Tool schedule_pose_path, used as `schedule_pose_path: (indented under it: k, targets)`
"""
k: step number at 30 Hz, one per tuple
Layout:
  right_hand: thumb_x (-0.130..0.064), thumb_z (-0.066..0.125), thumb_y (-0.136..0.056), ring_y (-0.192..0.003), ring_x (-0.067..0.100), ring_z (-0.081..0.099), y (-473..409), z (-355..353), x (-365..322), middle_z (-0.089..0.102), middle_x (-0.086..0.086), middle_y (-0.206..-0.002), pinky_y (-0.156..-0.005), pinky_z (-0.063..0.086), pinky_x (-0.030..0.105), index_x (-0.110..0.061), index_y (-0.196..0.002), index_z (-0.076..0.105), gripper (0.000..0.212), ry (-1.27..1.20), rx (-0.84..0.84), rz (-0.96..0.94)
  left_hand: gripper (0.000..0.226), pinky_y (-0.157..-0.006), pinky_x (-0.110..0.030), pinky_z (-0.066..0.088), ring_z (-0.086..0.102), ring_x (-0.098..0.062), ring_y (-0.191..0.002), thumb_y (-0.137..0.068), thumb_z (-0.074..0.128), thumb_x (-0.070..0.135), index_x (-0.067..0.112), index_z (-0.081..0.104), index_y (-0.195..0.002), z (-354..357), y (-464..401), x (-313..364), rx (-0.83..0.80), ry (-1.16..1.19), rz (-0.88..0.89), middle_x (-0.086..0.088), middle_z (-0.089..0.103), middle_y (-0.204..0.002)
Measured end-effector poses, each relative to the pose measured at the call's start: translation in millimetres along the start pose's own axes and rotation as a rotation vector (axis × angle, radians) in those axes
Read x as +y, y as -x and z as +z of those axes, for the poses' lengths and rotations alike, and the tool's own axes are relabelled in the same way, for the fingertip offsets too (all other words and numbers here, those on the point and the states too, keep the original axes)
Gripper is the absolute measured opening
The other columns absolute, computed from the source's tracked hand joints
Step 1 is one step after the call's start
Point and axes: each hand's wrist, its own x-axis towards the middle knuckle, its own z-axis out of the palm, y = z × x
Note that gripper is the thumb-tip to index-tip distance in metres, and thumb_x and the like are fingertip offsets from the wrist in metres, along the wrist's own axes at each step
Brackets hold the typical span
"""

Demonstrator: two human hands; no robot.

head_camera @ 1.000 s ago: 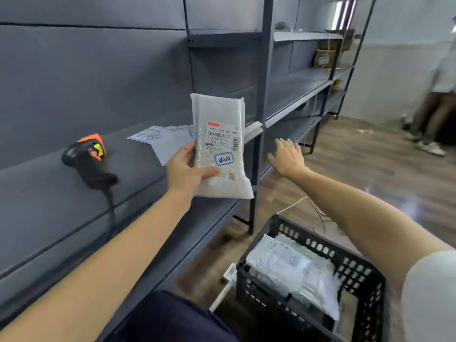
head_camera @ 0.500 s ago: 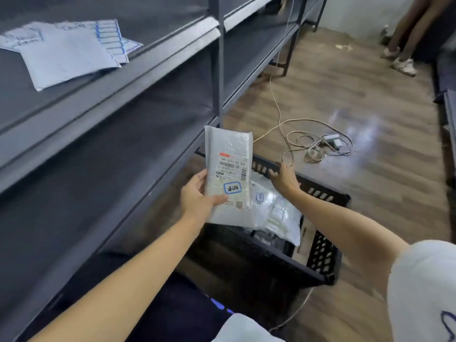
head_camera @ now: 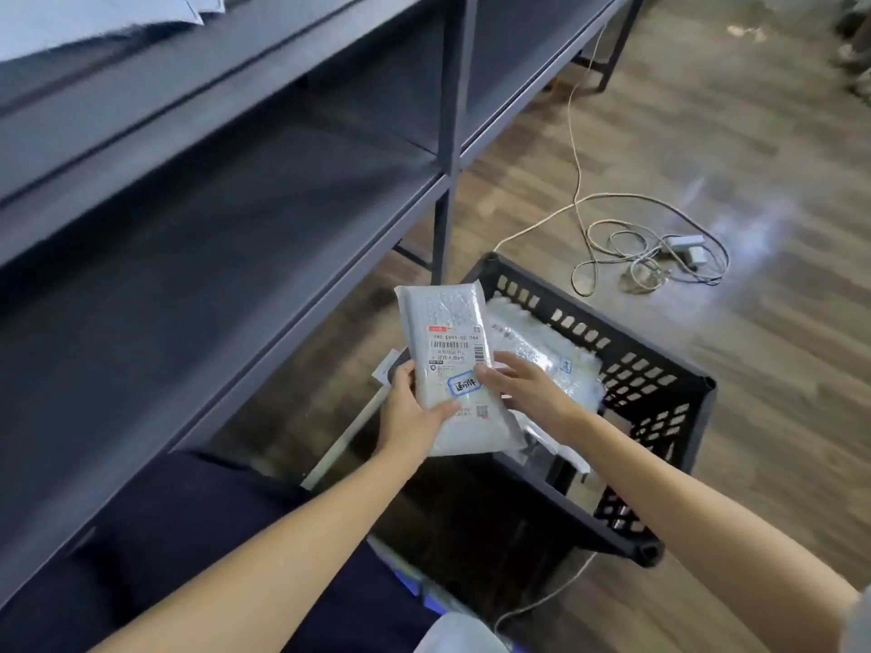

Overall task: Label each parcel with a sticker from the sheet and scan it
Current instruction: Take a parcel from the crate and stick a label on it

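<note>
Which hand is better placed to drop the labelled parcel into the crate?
Probably left. The left hand grips the white bubble-mailer parcel above the black plastic crate; the right hand only touches its edge.

A glossy, crinkled plastic bubble-mailer parcel (head_camera: 447,360) is seen, bearing a smooth paper label. The crate (head_camera: 660,407) is of matt black perforated plastic. The shelving (head_camera: 235,181) is matt dark painted metal; the floor (head_camera: 754,134) is wood-look planking with a sheen.
</note>
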Motion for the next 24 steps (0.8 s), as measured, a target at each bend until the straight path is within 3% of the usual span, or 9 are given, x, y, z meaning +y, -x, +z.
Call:
schedule_pose_path:
  k: [4,7,10,11,15,18,20,22,24]
  targets:
    - [-0.022,0.064,-0.090,-0.091,0.019,0.071,-15.3,-34.4,-15.5,0.073,0.005,-0.105,-0.067,0.057,0.024,-0.015,-0.114,0.064,0.025,-0.018,0.035,0.037,0.065,-0.106,-0.032,0.038,0.045,-0.010,-0.127,-0.081,0.074,0.020,0.022,0.041,-0.137,-5.9,-5.6,-9.8,-0.061,-0.080,0.024,0.012,0.050,-0.130]
    - [-0.008,0.059,-0.092,-0.080,0.024,0.070,-37.1,-83.7,-29.0,0.073,0.008,-0.093,-0.059,0.058,0.028,-0.005,-0.103,0.066,0.013,0.111,0.127,0.034,0.061,-0.104,-0.025,0.030,0.039,-0.010,-0.132,-0.086,0.069,0.027,0.024,0.039,-0.139,-17.6,-12.0,-17.2,-0.034,-0.158,0.015,0.009,0.045,-0.140]
    - [-0.007,0.060,-0.092,-0.069,0.026,0.059,-73.7,-129.1,-34.6,0.063,0.014,-0.090,-0.045,0.054,0.025,-0.002,-0.101,0.062,0.010,0.427,0.294,0.161,0.054,-0.101,-0.024,0.030,0.039,-0.012,-0.132,-0.088,0.066,0.029,0.026,0.042,-0.137,-29.7,-18.2,-21.4,0.023,-0.227,-0.004,0.005,0.046,-0.141]
    - [-0.009,0.060,-0.093,-0.071,0.026,0.057,-86.9,-139.8,-36.1,0.062,0.015,-0.094,-0.045,0.052,0.023,-0.003,-0.107,0.062,0.016,0.562,0.309,0.202,0.053,-0.100,-0.024,0.030,0.040,-0.012,-0.132,-0.088,0.066,0.030,0.026,0.043,-0.135,-33.2,-20.0,-21.8,0.040,-0.248,-0.004,0.004,0.047,-0.140]
    - [-0.015,0.055,-0.094,-0.105,0.032,0.061,-125.8,-157.5,-37.5,0.063,0.018,-0.117,-0.080,0.048,0.031,-0.002,-0.119,0.062,0.029,0.996,0.274,0.295,0.046,-0.089,-0.023,0.031,0.045,-0.014,-0.124,-0.090,0.063,0.031,0.028,0.044,-0.132,-43.2,-26.5,-22.1,0.069,-0.340,0.006,0.003,0.050,-0.136]
    - [-0.012,0.055,-0.092,-0.100,0.028,0.059,-139.5,-145.4,-29.0,0.063,0.018,-0.117,-0.069,0.041,0.025,-0.001,-0.120,0.061,0.030,1.081,0.280,0.231,0.044,-0.087,-0.024,0.031,0.043,-0.006,-0.111,-0.091,0.061,0.030,0.027,0.044,-0.132,-48.1,-31.6,-21.0,0.088,-0.366,0.014,0.004,0.050,-0.135]
    - [-0.022,0.067,-0.087,-0.101,0.023,0.054,-145.0,-136.3,-17.2,0.058,0.012,-0.118,-0.080,0.040,0.026,-0.007,-0.132,0.052,0.050,0.844,0.275,0.220,0.047,-0.089,-0.023,0.030,0.043,-0.011,-0.122,-0.092,0.060,0.030,0.025,0.042,-0.135,-51.7,-33.2,-21.1,0.100,-0.389,0.006,0.005,0.046,-0.140]
    - [-0.043,0.072,-0.080,-0.115,0.031,0.052,-145.9,-124.8,-12.7,0.051,0.014,-0.130,-0.097,0.041,0.039,-0.013,-0.147,0.028,0.085,0.643,0.110,0.347,0.050,-0.093,-0.024,0.029,0.039,-0.016,-0.132,-0.093,0.059,0.030,0.024,0.040,-0.138,-55.8,-33.7,-22.1,0.100,-0.409,-0.007,0.004,0.042,-0.145]
    - [-0.056,0.073,-0.069,-0.095,0.028,0.059,-144.9,-116.1,-11.1,0.057,0.010,-0.114,-0.082,0.050,0.037,-0.017,-0.152,0.011,0.111,0.630,0.007,0.430,0.050,-0.096,-0.026,0.030,0.038,-0.017,-0.134,-0.093,0.059,0.031,0.024,0.040,-0.138,-59.2,-34.7,-23.0,0.104,-0.428,-0.014,0.004,0.041,-0.146]
